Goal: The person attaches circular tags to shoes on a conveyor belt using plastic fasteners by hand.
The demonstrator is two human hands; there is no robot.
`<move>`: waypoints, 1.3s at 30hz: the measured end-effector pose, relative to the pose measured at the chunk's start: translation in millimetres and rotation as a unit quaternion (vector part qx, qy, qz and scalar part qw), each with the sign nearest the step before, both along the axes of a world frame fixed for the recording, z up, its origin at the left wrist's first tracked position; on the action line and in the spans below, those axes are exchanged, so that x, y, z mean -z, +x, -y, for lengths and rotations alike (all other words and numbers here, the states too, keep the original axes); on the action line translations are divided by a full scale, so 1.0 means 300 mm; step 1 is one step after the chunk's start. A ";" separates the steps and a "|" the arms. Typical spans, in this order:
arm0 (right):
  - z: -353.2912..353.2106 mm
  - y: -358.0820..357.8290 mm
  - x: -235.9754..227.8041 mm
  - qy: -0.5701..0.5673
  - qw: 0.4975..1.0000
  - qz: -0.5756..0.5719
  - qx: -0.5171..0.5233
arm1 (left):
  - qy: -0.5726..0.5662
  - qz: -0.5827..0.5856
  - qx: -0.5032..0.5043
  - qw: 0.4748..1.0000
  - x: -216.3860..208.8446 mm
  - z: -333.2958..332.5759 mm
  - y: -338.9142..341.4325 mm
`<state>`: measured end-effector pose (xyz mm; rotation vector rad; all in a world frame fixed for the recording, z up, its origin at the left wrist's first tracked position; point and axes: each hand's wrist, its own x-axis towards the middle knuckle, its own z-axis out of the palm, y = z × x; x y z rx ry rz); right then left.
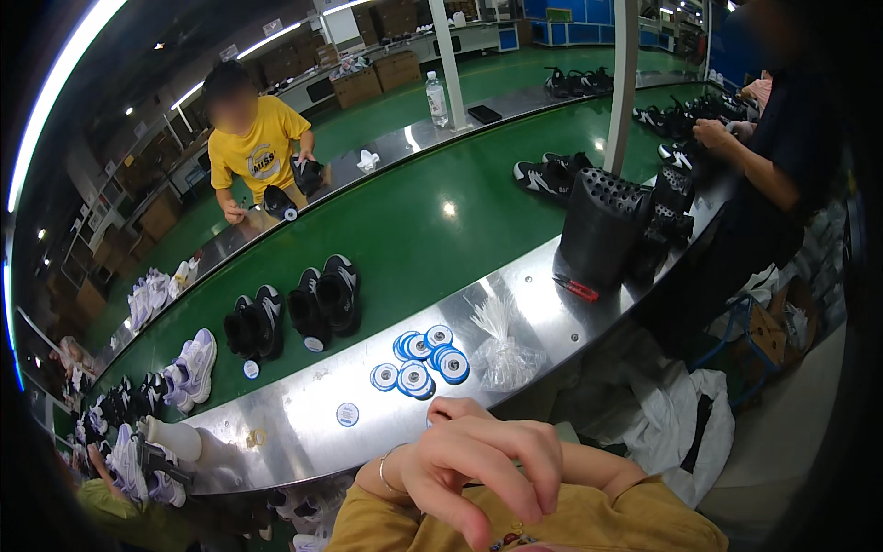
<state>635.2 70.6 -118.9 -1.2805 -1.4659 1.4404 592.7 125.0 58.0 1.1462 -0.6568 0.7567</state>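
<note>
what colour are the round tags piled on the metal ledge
White with blue rims; the round tags show best in the head view.

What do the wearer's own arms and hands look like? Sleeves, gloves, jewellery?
Short mustard-yellow fabric sleeves, bare forearms below. Left hand: ungloved, thin silver-coloured round bangle at the wrist. Right hand: mostly hidden; no glove on the visible part.

Round blue-rimmed discs with white faces and dark centres lie in overlapping piles on the metal ledge.
</note>
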 end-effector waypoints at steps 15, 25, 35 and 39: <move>-0.193 0.093 -0.286 0.459 0.838 -0.294 0.023 | 0.004 0.128 0.348 0.929 0.006 -0.096 0.256; -0.346 0.152 -0.596 0.712 0.387 -0.553 -0.195 | -0.024 0.145 0.379 0.914 0.057 -0.108 0.275; -0.365 0.123 -0.531 0.779 0.393 -0.483 -0.069 | -0.086 0.129 0.420 0.894 0.106 -0.110 0.249; -0.390 0.110 -0.529 0.794 0.373 -0.468 -0.105 | -0.122 0.099 0.413 0.897 0.114 -0.101 0.231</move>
